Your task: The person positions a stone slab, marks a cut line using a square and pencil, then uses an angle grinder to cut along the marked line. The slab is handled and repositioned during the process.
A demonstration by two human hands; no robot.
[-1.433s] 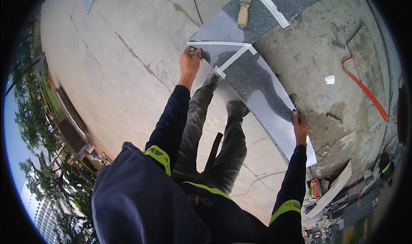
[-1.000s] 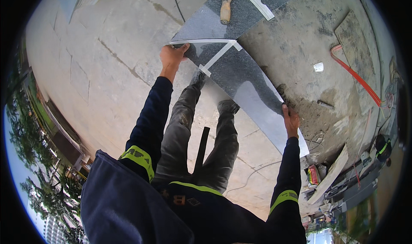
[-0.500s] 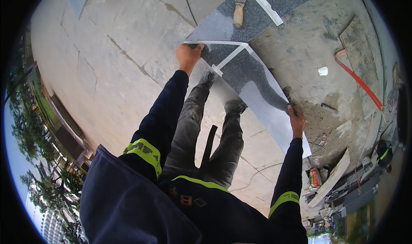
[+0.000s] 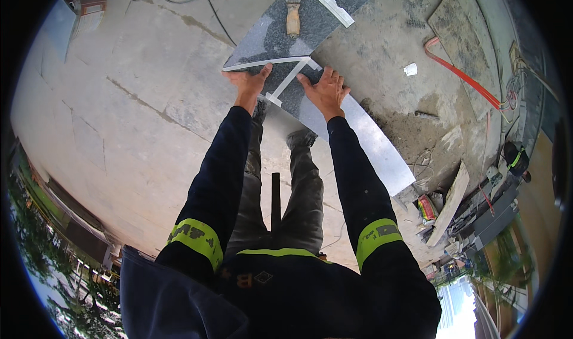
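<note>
A dark grey, polished stone slab (image 4: pixel 373 139) stretches from in front of my feet toward the lower right. Its upper end meets a second stone slab (image 4: pixel 253 43), with a thin white strip (image 4: pixel 280 61) along the joint. Another white strip (image 4: pixel 288 79) runs slantwise across the nearer slab. At the slab's left corner my left hand (image 4: pixel 246 83) is closed on the edge, thumb on top, its fingertips partly hidden. My right hand (image 4: pixel 325 92) lies at the right edge close to the strips' corner, thumb and fingers apart.
A scraper with a wooden handle (image 4: pixel 292 21) and a white angled piece (image 4: pixel 329 3) lie on the farther slab. Right of it are rough ground, a white cup-like piece (image 4: pixel 410 69), orange tubing (image 4: pixel 462 75) and a plank (image 4: pixel 449 203). A dark cable (image 4: pixel 218 19) crosses the floor.
My right hand has left the slab's lower right edge and moved up and left to its upper end. My left hand stays at the left corner. The view has shifted.
</note>
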